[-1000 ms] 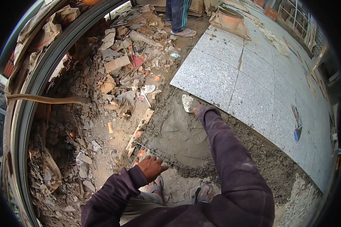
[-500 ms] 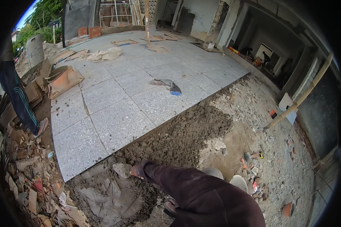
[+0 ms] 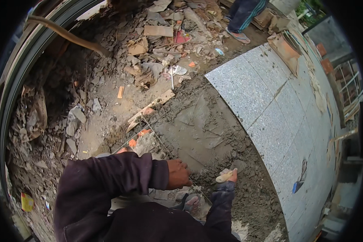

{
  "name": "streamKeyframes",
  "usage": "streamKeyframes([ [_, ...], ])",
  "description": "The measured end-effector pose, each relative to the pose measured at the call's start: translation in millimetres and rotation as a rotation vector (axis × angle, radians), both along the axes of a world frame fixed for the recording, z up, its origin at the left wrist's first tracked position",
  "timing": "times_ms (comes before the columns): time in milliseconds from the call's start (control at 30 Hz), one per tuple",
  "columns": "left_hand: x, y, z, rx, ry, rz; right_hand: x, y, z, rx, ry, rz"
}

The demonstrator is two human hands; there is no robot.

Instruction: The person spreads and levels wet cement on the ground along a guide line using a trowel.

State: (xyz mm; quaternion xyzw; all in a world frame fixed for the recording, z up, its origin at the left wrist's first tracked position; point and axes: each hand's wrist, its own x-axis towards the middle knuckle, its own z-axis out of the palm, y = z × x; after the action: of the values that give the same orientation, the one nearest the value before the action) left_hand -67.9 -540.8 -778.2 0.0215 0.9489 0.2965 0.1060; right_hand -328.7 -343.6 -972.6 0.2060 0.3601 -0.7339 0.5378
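My left hand (image 3: pixel 178 174) is closed, its curled fingers at a thin taut string (image 3: pixel 161 142) that runs over the wet mortar. The fingers partly hide the string there. My right hand (image 3: pixel 232 176) grips a trowel (image 3: pixel 225 176) by its pale handle; the mortar-smeared blade rests on or just above the mortar. Between both hands and the terrazzo tiles lies the grey mortar bed (image 3: pixel 197 139), smoothed in the middle and lumpy along the tile edge. The laid tiles (image 3: pixel 266 103) curve along its right side.
Rubble (image 3: pixel 149 66) and broken bricks spread on the left. A wooden strip (image 3: pixel 151 109) borders the mortar. A blue-ended brush-like tool (image 3: pixel 299 181) lies on the tiles; an orange bucket (image 3: pixel 291 44) stands farther back. Another person's leg (image 3: pixel 246 16) is at the top.
My view has swung left toward the rubble and mortar. My left hand has come into view at the string. The trowel stays in my right hand, now nearer my body.
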Motion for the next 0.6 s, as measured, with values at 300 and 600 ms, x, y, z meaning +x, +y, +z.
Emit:
streamKeyframes([
  [300,51.0,31.4,26.1,-0.095,-0.032,0.179,-4.1,-166.2,39.0,0.604,2.065,1.073],
  [600,83.0,27.0,52.2,-0.072,-0.241,0.222,-18.4,-270.0,26.8,1.167,2.015,1.339],
])
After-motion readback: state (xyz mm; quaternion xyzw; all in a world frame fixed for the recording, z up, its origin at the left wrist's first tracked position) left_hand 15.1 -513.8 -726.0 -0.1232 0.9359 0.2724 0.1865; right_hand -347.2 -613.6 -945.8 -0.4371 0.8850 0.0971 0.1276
